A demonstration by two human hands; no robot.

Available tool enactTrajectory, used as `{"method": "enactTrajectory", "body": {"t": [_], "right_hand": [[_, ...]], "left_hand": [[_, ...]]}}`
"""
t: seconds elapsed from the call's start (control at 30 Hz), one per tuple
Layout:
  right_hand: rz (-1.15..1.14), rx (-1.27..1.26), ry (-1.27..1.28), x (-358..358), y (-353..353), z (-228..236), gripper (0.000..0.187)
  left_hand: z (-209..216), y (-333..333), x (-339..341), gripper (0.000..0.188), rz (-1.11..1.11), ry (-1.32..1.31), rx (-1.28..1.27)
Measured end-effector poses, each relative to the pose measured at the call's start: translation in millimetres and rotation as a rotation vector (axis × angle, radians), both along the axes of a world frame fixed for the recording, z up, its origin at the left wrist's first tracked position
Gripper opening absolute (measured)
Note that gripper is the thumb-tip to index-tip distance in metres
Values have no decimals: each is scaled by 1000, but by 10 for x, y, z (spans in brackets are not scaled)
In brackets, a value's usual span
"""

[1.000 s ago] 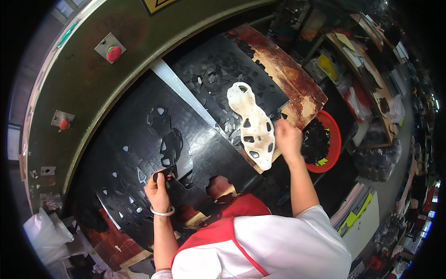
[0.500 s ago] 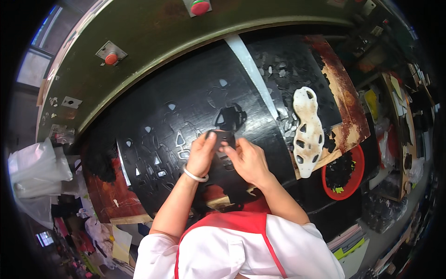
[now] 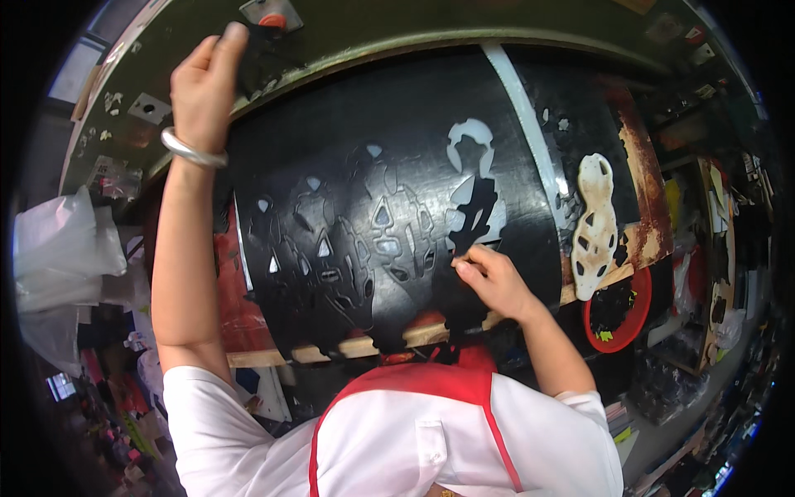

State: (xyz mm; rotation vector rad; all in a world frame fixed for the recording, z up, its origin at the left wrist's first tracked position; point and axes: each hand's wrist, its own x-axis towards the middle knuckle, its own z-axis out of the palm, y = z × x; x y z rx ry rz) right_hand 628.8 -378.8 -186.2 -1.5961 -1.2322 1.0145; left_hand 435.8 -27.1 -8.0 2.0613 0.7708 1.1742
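Note:
My left hand [image 3: 205,91] is raised at the upper left in front of the green machine beam. It is closed on a dark, motion-blurred black piece [image 3: 263,60]. Low over the black sheet [image 3: 414,99], my right hand [image 3: 497,286] has thumb and fingers pinched together; what lies between them is too small to make out. Its fingertips touch the lower end of a cut-out, where a black shape [image 3: 476,211] shows between pale gaps. Several similar outlines are cut through the sheet farther left. A white, stained template with holes [image 3: 595,224] lies to the right.
The green beam [image 3: 397,50] with an orange-red button [image 3: 273,21] spans the far side. A pale strip [image 3: 522,99] crosses the sheet. Wooden board edges [image 3: 356,346] show in front. A red basin [image 3: 633,327] of black scraps stands right; clear plastic bags [image 3: 66,257] hang left.
My hands were together over the sheet handling a black piece. Now my left hand has swung up and left with a black piece, while my right hand has moved right, onto the cut-out.

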Motion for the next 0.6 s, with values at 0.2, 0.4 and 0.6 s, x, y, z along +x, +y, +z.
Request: {"method": "enactTrajectory", "body": {"t": [0.2,0.4,0.6], "right_hand": [[273,-644,669,36,408,-119,76],[247,-279,931,-126,299,-195,67],[103,-74,796,-274,165,36,35]], "left_hand": [[-1084,-1668,-114,35,-357,333,290],[-1689,-2298,-338,58,-540,451,145],[-1621,-2202,-223,37,-508,289,-123]]}}
